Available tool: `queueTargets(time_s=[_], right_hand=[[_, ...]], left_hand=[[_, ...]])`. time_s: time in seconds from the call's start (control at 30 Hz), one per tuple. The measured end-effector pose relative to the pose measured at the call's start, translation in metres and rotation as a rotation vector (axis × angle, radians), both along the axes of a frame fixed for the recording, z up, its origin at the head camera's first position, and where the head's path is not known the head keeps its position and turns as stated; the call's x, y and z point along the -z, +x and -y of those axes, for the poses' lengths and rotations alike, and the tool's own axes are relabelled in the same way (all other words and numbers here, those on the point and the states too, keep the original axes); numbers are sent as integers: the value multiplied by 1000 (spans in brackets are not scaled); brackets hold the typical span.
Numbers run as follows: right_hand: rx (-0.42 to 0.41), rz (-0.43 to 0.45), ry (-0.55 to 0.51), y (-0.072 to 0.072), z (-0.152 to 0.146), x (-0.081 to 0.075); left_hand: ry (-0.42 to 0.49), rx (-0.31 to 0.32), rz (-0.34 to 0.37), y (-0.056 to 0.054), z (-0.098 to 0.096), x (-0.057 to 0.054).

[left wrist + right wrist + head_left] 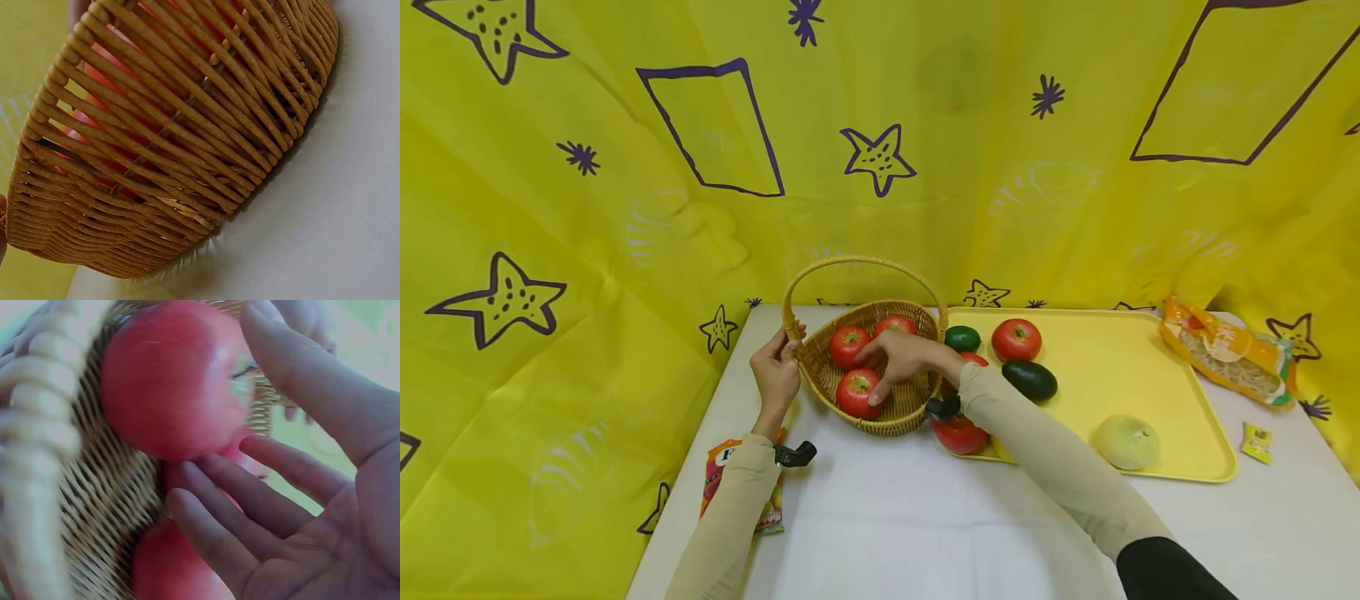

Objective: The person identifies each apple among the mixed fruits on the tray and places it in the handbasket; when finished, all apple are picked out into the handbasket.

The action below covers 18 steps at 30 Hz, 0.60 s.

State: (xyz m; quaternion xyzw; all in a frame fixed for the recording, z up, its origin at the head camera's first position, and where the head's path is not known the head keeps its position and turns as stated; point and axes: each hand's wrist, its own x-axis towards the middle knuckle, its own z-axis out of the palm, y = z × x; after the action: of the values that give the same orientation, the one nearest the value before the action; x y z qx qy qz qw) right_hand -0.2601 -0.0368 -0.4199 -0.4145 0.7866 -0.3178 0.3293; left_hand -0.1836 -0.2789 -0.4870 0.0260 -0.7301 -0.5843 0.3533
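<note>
A wicker basket [891, 427] with a tall arched handle stands on the white table, with red apples [850, 347] inside it. My left hand [775, 375] grips the basket's left side where the handle meets the rim. Inside the basket, my right hand [898, 357] is at the front apple [856, 395]. In the right wrist view, the thumb lies beside this apple [172, 381] and the loosely extended fingers are at its lower side. Woven basket wall [187, 125] fills most of the left wrist view, with red showing through the gaps.
A yellow tray [1097, 350] on the right bears a red apple [1017, 340], a dark avocado [1030, 381], a small green fruit [962, 338] and a pale round fruit [1126, 442]. An orange bag [1232, 350] and small yellow packet [1257, 442] lie right; another bag [713, 467] lies under my left sleeve.
</note>
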Motion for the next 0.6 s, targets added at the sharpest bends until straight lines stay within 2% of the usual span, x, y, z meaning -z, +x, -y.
queueTargets(time_s=[0.17,0.37,0.6], right_hand=[[-15,42,-87,2,-26,-23],[14,101,-196,7,-66,-48],[87,126,-332,5,-122,-59]], left_hand=[[-11,-5,4,0,-3,-1],[-6,-13,6,13,-14,-23],[-27,1,-8,17,-16,-26]])
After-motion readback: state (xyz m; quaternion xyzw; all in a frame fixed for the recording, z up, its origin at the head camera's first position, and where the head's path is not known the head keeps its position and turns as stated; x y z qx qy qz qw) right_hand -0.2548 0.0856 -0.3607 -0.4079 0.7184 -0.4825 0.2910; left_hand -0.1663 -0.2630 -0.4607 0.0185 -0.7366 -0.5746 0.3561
